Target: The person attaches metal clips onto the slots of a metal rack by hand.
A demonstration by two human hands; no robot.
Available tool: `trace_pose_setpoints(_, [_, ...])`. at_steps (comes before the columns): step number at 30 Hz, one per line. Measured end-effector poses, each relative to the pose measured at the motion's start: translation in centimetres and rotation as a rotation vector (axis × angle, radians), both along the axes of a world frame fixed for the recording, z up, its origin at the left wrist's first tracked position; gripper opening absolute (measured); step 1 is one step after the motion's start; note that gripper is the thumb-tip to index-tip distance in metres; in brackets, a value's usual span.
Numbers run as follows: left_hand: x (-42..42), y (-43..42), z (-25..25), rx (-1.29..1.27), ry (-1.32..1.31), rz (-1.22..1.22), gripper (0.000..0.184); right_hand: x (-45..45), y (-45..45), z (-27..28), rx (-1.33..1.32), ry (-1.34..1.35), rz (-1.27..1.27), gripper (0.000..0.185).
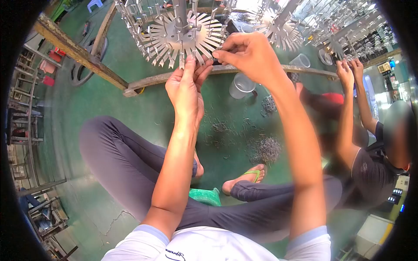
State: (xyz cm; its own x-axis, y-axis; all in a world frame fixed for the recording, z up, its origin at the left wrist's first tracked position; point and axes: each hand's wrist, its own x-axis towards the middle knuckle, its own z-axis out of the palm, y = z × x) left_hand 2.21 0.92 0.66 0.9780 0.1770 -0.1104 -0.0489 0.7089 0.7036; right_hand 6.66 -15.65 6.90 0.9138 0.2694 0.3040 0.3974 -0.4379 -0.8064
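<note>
A round metal rack [176,40] with flat notched prongs fanning out from a central post stands in front of me, small metal pieces hanging around it. My left hand [186,93] is raised to its lower rim, thumb up against the prong tips and fingers curled; what it grips is hidden. Just right of it, my right hand [250,56] pinches with thumb and forefinger by the rim's right side. Whatever lies between those fingertips is too small to make out.
A wooden rail [154,83] runs below the rack. On the green floor are a clear plastic bucket [242,85] and a pile of small metal pieces [266,150]. A green plastic stool [204,196] is under me. At right, a co-worker's hands [347,71] reach to another rack [337,45].
</note>
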Motion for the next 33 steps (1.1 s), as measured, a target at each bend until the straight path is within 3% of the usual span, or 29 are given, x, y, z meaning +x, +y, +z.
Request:
trace_pose_setpoints(10, [-0.5, -0.1, 0.0, 0.033, -0.008, -0.013, 0.027, -1.1, 0.0, -0.1, 0.030, 0.115, 0.005, 0.014])
trace_pose_setpoints(23, [-0.3, -1.4, 0.1, -0.037, -0.013, -0.109, 0.027, -2.8, 0.0, 0.3, 0.092, 0.042, -0.150, 0.015])
trace_pose_setpoints(27, [-0.4, -1.6, -0.1, -0.031, -0.017, -0.138, 0.026, -4.4, 0.8, 2.1, 0.004, -0.073, -0.334, 0.027])
trace_pose_setpoints(33, [-0.5, -1.8, 0.5, 0.045, 0.001, -0.151, 0.030, -4.7, 2.0, 2.5, 0.137, -0.246, -0.458, 0.024])
